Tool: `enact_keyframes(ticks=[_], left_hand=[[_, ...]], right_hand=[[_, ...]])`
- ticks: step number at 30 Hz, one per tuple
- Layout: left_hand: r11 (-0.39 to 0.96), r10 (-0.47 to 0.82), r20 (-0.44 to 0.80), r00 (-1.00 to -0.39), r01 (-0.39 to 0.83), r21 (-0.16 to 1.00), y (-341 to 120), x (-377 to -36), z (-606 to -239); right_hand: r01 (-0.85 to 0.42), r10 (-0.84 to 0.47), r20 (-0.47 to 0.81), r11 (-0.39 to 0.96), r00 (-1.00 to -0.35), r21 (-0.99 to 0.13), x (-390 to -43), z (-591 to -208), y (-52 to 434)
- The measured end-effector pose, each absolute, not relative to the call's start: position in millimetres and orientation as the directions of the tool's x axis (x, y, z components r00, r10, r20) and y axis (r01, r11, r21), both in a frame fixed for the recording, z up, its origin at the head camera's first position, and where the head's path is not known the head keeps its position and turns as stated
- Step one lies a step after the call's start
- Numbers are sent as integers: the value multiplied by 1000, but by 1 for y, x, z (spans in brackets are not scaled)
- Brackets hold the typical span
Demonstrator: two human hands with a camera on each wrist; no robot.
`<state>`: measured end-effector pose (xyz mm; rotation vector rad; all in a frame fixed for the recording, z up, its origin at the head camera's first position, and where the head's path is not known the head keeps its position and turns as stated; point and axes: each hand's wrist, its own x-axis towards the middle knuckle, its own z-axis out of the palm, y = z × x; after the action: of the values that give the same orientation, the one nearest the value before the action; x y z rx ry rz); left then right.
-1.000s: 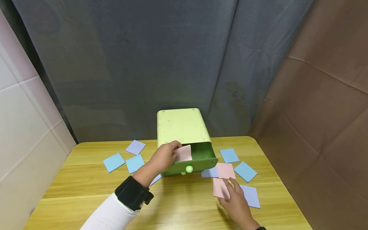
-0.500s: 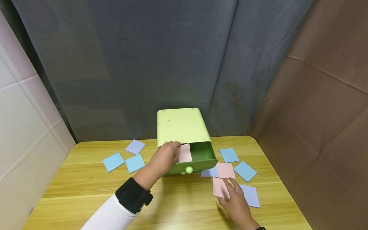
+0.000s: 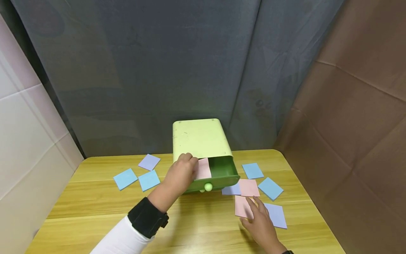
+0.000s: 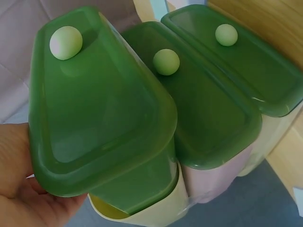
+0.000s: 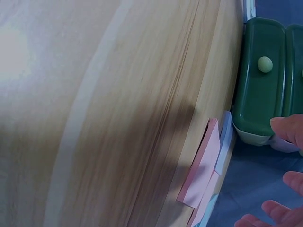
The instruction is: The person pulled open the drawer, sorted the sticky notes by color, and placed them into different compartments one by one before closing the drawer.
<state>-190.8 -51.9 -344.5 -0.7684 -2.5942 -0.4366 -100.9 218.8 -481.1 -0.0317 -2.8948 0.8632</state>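
At frame centre of the head view, left hand (image 3: 180,174) curled in a pinching grip on a pink sticky note (image 3: 203,168), holding it over the open top drawer (image 3: 223,173) of a light-green drawer box (image 3: 198,139). Note tilted, half inside the drawer, its left edge hidden behind the fingers. Round pale knob (image 3: 208,187) on the drawer front, just below the note. In the left wrist view, only the palm (image 4: 19,189) at lower left beside the pulled-out drawer front (image 4: 99,109); two shut drawers (image 4: 213,104) stacked beside it, each with its own knob.

Lower right of the head view: right hand (image 3: 260,220) spread, fingers straight, fingertips resting on a second pink note (image 3: 242,207) lying flat on the wooden bench (image 3: 203,225). Touching that note: a lilac note (image 3: 277,216) to the right, another pink note (image 3: 248,187) above. Blue notes (image 3: 270,188) further right; more blue and lilac notes (image 3: 149,180) left of the box. In the right wrist view, pink note edges (image 5: 203,165) lifted slightly off the bench, fingertips (image 5: 289,130) at the right edge.
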Motion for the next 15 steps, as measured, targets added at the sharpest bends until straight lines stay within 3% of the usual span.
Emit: enact_keyframes(ticks=[5,15], left_hand=[[798,456,477,-752,582,155,-52,-192,-345],[788,468,415,-780,581,203,-53,-191,-344]], right_hand=[[-28,50,127,835,-991,-549,-101,-481,218],[-50,47,165,839,-985,-541,-99,-482,219]])
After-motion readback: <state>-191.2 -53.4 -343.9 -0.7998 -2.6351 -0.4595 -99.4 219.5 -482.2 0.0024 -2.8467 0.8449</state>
